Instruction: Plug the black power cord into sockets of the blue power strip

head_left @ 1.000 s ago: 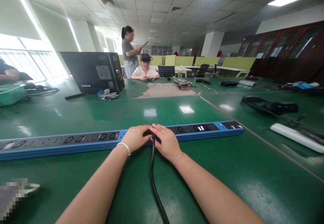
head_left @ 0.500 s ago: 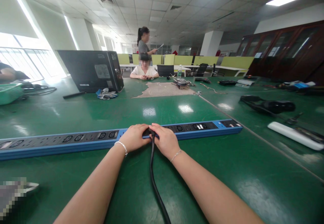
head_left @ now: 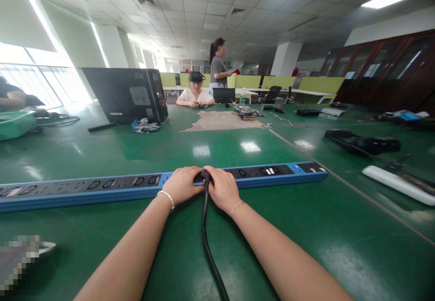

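Observation:
A long blue power strip [head_left: 278, 179] with black sockets lies across the green table in front of me. At its middle, a black power plug [head_left: 205, 175] sits upright against the socket face; whether it is fully seated is hidden by fingers. My right hand [head_left: 222, 189] is closed around the plug from the right. My left hand [head_left: 182, 185] is wrapped over the strip just left of the plug, fingers on the far side and thumb on the near side. From the plug a thick black cable [head_left: 205, 233] runs down toward me between my forearms.
A black computer case [head_left: 125, 94] stands at the back left, with gloves [head_left: 145, 126] beside it. A green basket [head_left: 16, 126] is far left. To the right lie a white bar [head_left: 397, 185] and a black tool [head_left: 363, 143]. One person sits opposite; another stands behind.
Both hands stay at the plug and strip with hardly any movement. The view has shifted slightly. In the background the standing person has moved to the right.

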Available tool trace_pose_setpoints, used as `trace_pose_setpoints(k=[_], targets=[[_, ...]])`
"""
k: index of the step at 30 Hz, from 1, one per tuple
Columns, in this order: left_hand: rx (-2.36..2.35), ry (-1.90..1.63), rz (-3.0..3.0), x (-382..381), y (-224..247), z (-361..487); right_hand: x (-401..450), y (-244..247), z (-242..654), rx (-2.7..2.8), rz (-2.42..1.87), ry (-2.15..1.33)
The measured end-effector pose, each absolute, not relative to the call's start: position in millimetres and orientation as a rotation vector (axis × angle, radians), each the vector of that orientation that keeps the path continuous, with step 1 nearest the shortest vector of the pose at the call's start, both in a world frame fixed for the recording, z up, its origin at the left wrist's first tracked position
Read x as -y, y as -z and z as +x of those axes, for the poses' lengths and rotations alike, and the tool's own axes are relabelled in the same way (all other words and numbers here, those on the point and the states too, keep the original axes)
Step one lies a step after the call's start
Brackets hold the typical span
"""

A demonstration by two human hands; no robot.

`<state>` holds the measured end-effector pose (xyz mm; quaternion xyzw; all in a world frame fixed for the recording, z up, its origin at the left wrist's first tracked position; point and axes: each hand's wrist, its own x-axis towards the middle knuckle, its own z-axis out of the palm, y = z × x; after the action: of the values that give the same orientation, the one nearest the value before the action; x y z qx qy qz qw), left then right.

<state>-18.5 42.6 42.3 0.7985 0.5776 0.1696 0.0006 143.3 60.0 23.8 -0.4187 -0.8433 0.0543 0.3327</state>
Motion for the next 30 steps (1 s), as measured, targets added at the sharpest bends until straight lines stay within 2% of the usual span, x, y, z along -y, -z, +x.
trace_pose_setpoints(k=[30], targets=[[-1.926,-0.520,2.439,-38.5,-44.6,-10.1,-60.0,-22.9,136.6,2.113,-1.162,-0.157]])
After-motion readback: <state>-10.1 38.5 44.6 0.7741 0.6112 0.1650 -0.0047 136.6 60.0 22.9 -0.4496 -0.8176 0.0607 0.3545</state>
